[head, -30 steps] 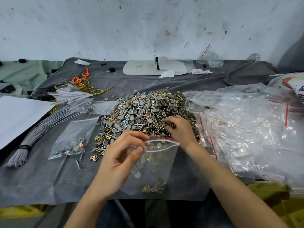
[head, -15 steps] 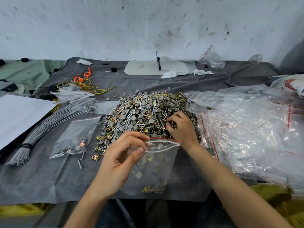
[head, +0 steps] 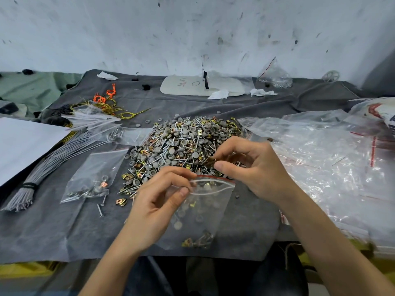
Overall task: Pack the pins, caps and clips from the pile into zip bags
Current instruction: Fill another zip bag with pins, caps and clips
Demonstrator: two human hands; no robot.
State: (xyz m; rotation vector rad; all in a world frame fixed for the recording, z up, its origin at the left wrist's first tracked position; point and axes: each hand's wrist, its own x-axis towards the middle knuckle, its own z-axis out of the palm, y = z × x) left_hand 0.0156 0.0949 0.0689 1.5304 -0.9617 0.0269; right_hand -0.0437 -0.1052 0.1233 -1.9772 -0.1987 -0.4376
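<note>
A pile (head: pixel 183 144) of grey caps, silver pins and brass clips lies on the grey cloth (head: pixel 53 231) in the middle. My left hand (head: pixel 158 201) pinches the open mouth of a clear zip bag (head: pixel 203 212) with a red strip, which holds a few caps and clips. My right hand (head: pixel 252 165) is raised just above the bag's mouth and pinches a brass clip (head: pixel 210 161) between thumb and fingers.
A filled zip bag (head: pixel 94 178) lies left of the pile, with loose pins and a clip beside it. A bundle of grey rods (head: pixel 53 159) and white paper (head: pixel 23 144) lie at left. Heaped zip bags (head: pixel 320 163) cover the right side. A white board (head: pixel 203 85) lies at the back.
My right hand has lifted off the pile's right edge and come back toward the bag's mouth with a brass clip. My left hand has kept the bag open.
</note>
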